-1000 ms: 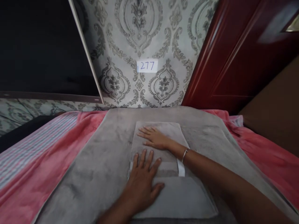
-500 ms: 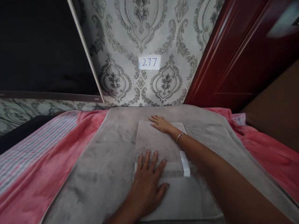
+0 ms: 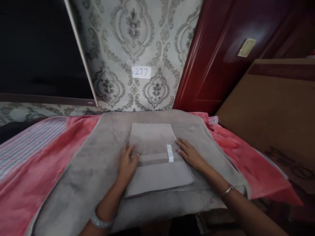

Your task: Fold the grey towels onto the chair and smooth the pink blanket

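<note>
While the folded grey cloth (image 3: 155, 139) is laid flat on the grey blanket (image 3: 93, 164), its side edges are touched by the left hand (image 3: 128, 162) and right hand (image 3: 190, 153), both partly open, fingers loosely curved.

Your left hand (image 3: 127, 164) and right hand (image 3: 191, 154) rest at opposite sides of the folded grey cloth (image 3: 157, 178), atop a grey blanket (image 3: 88, 160).

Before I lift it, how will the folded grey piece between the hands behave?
The folded grey piece probably flexes: it looks thin and layered at its near right corner. It may open along the darker band between its panels. Lying flat on the grey blanket, it seems unlikely to roll or tip.
</note>
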The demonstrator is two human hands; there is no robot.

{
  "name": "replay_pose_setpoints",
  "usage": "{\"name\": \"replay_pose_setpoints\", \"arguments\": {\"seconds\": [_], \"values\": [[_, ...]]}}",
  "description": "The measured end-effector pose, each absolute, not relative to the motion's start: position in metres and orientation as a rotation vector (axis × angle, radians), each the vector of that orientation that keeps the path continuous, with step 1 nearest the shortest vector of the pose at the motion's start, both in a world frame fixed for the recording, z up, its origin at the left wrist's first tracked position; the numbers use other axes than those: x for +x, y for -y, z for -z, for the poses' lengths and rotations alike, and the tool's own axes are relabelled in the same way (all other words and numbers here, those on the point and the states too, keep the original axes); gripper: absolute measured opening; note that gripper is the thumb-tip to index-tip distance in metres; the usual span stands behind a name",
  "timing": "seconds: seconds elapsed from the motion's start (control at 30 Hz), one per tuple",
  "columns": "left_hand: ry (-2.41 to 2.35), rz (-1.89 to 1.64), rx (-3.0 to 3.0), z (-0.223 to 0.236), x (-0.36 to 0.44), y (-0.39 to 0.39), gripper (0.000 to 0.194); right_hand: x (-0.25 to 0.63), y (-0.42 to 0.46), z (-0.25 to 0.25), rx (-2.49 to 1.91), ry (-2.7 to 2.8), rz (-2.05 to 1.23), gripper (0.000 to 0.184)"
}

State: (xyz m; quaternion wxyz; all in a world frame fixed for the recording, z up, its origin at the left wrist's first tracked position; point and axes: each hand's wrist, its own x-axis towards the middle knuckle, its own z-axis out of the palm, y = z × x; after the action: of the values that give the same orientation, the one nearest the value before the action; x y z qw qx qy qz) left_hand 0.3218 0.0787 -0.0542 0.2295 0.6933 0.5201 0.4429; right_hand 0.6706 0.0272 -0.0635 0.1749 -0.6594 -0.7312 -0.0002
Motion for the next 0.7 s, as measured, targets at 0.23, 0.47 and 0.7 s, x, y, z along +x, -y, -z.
{"name": "replay_pose_setpoints", "arguments": {"seconds": [0.23, 0.47, 0.7], "values": [[-1.218, -1.373, 1.22, 0.037, 0.315, -0.092, 0.06, 0.726, 0.052, 0.096, -1.992, 1.565, 0.256, 0.055], [-1.25, -1.111, 1.118, 0.01, 0.324, -0.096, 0.048, 0.71, 0.057, 0.089, -2.01, 1.405, 0.302, 0.046], [-1.208, -1.006, 1.242, -0.009, 0.337, -0.097, 0.023, 0.721, 0.053, 0.082, -2.043, 1.401, 0.216, 0.045]]}}
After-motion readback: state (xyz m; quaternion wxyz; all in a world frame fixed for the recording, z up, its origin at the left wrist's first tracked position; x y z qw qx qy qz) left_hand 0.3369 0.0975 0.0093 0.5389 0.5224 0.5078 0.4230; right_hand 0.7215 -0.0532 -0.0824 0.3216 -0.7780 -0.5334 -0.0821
